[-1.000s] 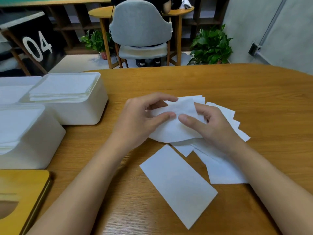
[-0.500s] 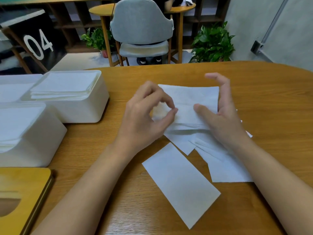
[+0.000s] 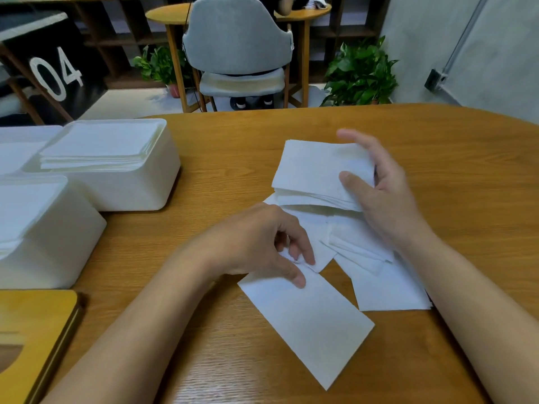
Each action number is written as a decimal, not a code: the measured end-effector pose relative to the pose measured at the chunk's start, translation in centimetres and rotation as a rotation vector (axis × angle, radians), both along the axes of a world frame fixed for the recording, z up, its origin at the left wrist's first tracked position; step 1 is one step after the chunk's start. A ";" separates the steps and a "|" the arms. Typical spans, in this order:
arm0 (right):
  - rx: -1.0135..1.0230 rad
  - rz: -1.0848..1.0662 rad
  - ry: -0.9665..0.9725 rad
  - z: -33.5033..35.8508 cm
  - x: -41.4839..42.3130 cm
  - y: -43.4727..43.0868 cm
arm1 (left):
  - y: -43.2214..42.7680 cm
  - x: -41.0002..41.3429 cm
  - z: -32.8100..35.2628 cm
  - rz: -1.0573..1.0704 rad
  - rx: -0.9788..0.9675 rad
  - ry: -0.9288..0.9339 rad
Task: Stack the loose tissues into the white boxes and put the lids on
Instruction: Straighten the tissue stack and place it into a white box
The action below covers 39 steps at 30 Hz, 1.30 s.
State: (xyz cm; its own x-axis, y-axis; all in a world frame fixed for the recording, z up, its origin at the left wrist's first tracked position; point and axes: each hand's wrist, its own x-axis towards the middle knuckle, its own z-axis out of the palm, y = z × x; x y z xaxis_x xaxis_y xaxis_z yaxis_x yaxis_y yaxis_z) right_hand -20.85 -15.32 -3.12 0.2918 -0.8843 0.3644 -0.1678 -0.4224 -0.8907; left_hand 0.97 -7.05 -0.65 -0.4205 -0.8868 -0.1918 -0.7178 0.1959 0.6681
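My right hand [image 3: 385,199] grips a small stack of tissues [image 3: 315,173] mid-frame; my left hand [image 3: 259,243] pinches a loose tissue [image 3: 306,325] below. Best lift it flat, edges squared onto the stack.

- R hand [image 3: 388,199] grips small stack of tissues [image 3: 315,173] above loose pile [image 3: 379,281], thumb on top, fingers behind.
- L hand [image 3: 262,246] curled; thumb tip on far edge of single sheet [image 3: 309,322], forefinger at a pile corner. Grip or touch: can't tell.
- Far white box [image 3: 140,188] & near white box [image 3: 52,243] at left of bench [image 3: 437,147], both w/ tissues, no lids on.
- Wooden lid [image 3: 32,330] lies near-left.
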 end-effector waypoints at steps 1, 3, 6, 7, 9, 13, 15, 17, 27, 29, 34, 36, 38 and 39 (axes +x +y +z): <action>0.006 -0.004 0.032 -0.1 0.0 -0.1 | 0.0 0.0 0.0 -0.002 0.012 0.012; 0.022 -0.008 0.076 -0.1 0.0 0.0 | 0.0 0.1 0.0 -0.004 0.021 0.054; 0.074 0.016 0.085 0.1 0.1 0.2 | 0.0 0.3 0.1 0.006 0.013 0.055; 0.085 0.018 0.095 0.1 0.2 0.3 | 0.0 0.3 0.1 0.007 0.014 0.044; 0.089 0.014 0.105 0.0 0.3 0.2 | 0.1 0.2 0.1 0.006 0.018 0.022; 0.087 0.019 0.097 -0.1 0.3 0.2 | 0.6 -0.6 0.2 -0.028 0.016 -0.017; 0.087 0.028 0.091 -0.1 0.3 0.2 | 0.6 -0.9 0.0 -0.055 0.016 0.002; 0.086 0.030 0.093 -0.1 0.3 0.1 | 0.6 -1.0 -0.1 -0.061 0.018 0.007; 0.122 0.036 0.106 -0.2 0.4 0.2 | 0.5 -0.3 0.2 -0.063 -0.006 0.168; 0.135 0.036 0.106 -0.1 0.4 0.3 | 0.3 0.1 0.8 -0.048 -0.042 0.243; 0.277 0.050 -0.009 0.6 0.7 0.9 | 0.1 0.8 1.4 0.039 -0.053 0.455; 0.331 0.069 -0.031 1.0 0.7 1.3 | 0.0 1.2 1.6 0.073 -0.069 0.526; 0.401 0.100 -0.041 1.1 0.7 1.3 | -0.1 1.5 1.7 0.109 -0.080 0.575; 0.438 0.117 -0.046 1.3 0.7 1.4 | -0.1 1.6 1.6 0.129 -0.082 0.590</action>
